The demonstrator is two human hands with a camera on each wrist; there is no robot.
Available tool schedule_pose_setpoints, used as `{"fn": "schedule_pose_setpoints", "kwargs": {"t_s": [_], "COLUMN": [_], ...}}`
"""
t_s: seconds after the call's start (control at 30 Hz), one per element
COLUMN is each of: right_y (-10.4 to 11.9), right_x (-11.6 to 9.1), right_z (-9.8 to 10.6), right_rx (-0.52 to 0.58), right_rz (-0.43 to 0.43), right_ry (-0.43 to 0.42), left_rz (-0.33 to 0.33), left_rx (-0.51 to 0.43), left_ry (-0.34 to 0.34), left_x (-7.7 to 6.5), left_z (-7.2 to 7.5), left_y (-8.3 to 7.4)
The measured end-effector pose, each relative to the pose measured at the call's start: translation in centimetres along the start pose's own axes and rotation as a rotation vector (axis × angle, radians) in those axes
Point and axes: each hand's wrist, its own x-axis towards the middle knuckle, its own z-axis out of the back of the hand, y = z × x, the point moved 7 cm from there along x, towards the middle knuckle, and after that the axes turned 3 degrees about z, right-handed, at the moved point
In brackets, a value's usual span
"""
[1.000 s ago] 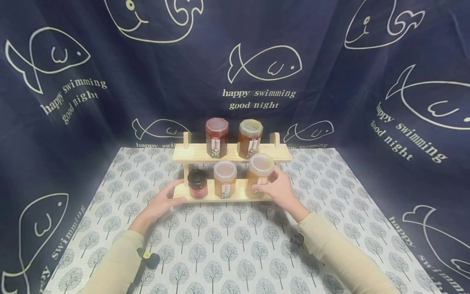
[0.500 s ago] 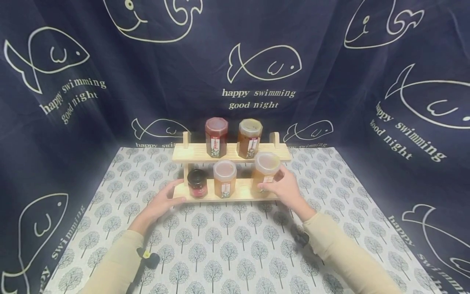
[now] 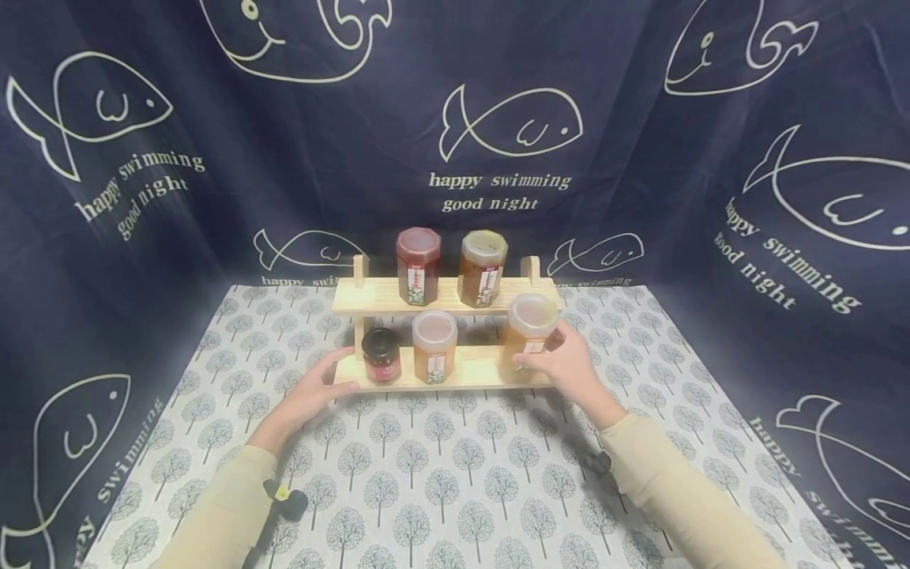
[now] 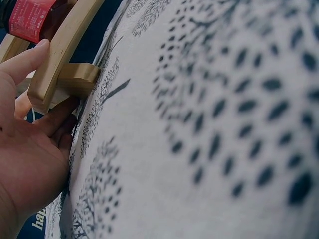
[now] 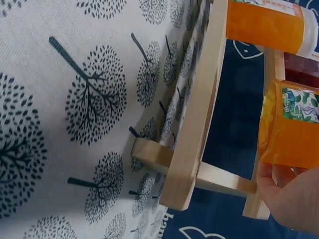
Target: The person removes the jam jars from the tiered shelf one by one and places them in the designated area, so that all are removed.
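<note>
My right hand [image 3: 572, 367] grips an octagonal jar of orange jam [image 3: 519, 340] with a whitish lid, at the right end of the wooden rack's lower shelf [image 3: 476, 370]. In the right wrist view the jam jar's base [image 5: 266, 124] hangs clear of the lower board [image 5: 192, 119], thumb and fingers low on its side. At the rack's left end, my left hand [image 3: 309, 393] holds the lower board's end [image 4: 45, 84], thumb on the upper side and other fingers underneath. A small dark-lidded jar [image 3: 382, 359] and another orange jar [image 3: 434, 352] stand on this shelf.
On the upper shelf [image 3: 444, 294] stand a red jar [image 3: 418, 273] and an amber jar [image 3: 481, 273]. A tree-print cloth [image 3: 441, 474] covers the table. Behind and at both sides hangs a dark blue fish-print curtain [image 3: 398, 158].
My right hand has moved the held jam jar to the right, away from the other orange jar and toward the shelf's right end. My left hand stays on the rack.
</note>
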Motion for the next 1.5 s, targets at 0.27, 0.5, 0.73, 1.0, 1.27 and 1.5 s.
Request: {"fn": "schedule_pose_setpoints", "kwargs": {"t_s": [0.27,0.5,0.73,1.0,1.27,1.5], "right_y": [0.7,1.9,-0.8,-1.5,-2.2,-2.9], "right_x": [-0.3,-0.8,-0.5,-0.4,-0.1,0.1], "right_z": [0.9,1.6,2.7,4.0,5.4,6.8], "right_rx": [-0.001,-0.017,0.004,-0.008,-0.035,-0.105], "right_rz": [-0.027,-0.03,-0.011,0.004,0.001,-0.032], "right_ry": [0.001,0.002,-0.025,-0.027,-0.039,-0.062], "left_rz": [-0.007,-0.008,-0.01,-0.015,-0.036,-0.023], "left_rx": [-0.014,-0.002,0.031,0.057,0.038,0.023], "left_ry": [0.006,-0.001,-0.005,-0.011,0.004,0.004], "left_x": [-0.2,0.0,0.1,0.3,0.4,0.3], "left_z": [-0.1,-0.1,0.1,0.2,0.1,0.0], "left_y": [-0.3,-0.3,-0.1,0.3,0.2,0.2]}}
